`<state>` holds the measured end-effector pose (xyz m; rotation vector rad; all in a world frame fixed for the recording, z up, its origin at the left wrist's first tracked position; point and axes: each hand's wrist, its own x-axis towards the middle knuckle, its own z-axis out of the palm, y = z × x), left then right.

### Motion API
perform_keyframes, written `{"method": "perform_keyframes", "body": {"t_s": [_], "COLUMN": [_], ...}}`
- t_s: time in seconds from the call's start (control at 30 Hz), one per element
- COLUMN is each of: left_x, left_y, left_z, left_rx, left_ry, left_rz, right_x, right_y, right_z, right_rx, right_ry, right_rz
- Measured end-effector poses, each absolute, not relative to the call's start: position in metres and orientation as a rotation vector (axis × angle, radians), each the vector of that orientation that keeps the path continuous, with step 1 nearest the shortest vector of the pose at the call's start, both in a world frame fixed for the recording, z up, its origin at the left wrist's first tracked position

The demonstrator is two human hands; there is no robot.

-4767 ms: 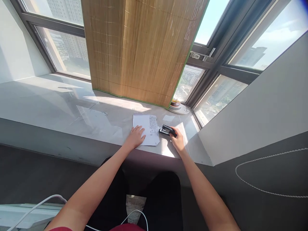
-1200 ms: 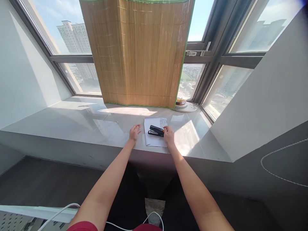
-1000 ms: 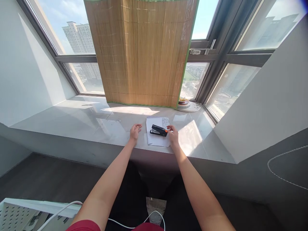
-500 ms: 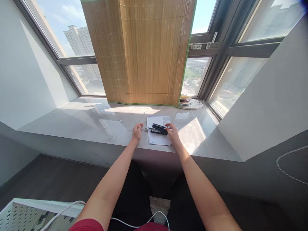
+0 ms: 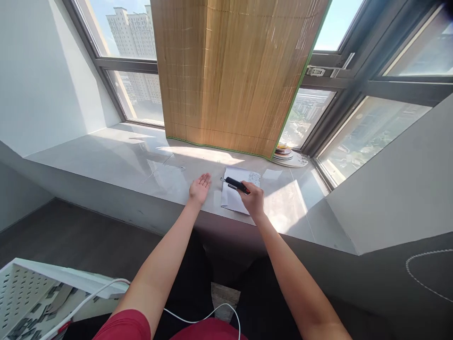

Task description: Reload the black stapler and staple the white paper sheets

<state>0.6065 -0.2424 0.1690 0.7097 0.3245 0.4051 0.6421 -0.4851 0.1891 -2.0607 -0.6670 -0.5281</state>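
Observation:
My right hand [image 5: 253, 198] is closed around a black stapler [image 5: 234, 183] with a bit of red near the fingers. It holds the stapler over white sheets of paper [image 5: 233, 200], its far end pointing left. A thin dark piece shows just below the stapler; whether it is a pen or part of the stapler I cannot tell. Handwriting or print covers the paper's upper right corner. To the left of the paper, my left hand [image 5: 200, 188] lies palm up with its fingers stretched out, holding nothing. A small metal piece [image 5: 222, 179] shows by the paper's left edge.
The pale windowsill [image 5: 106, 160] runs under a hanging bamboo blind [image 5: 230, 80]. Stacked plates [image 5: 288, 157] stand in the back right corner. A white perforated basket [image 5: 31, 293] is at the lower left, and a white cable [image 5: 201, 317] crosses my lap.
My right hand has wrapped around the stapler and lifted it off the paper. My left hand has turned palm up, fingers extended. The view has tilted and shifted.

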Motion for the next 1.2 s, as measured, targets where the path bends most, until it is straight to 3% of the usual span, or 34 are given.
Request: {"method": "perform_keyframes", "body": {"t_s": [0.23,0.43,0.57,0.7,0.87,1.03,1.2], "left_x": [0.6,0.597,0.6,0.601,0.599,0.598,0.6], "left_y": [-0.24,-0.242,-0.243,-0.241,-0.239,-0.241,-0.241], "left_z": [0.17,0.169,0.165,0.162,0.165,0.166,0.162], "left_rx": [0.636,0.613,0.598,0.541,0.549,0.562,0.586], "left_ry": [0.238,0.208,0.229,0.21,0.202,0.218,0.185], "left_rz": [0.36,0.424,0.467,0.448,0.445,0.407,0.417], "right_x": [0.604,0.603,0.598,0.604,0.634,0.641,0.624], "right_y": [-0.444,-0.437,-0.443,-0.45,-0.472,-0.49,-0.461], "right_z": [0.197,0.193,0.191,0.19,0.183,0.165,0.182], "right_rx": [-1.968,-1.974,-2.001,-1.974,-1.968,-1.95,-1.976], "right_ry": [-1.387,-1.602,-1.402,-0.843,-0.188,-0.099,-0.344], "right_rz": [-0.661,-0.554,-0.645,-0.827,-0.664,-0.538,-0.856]}}
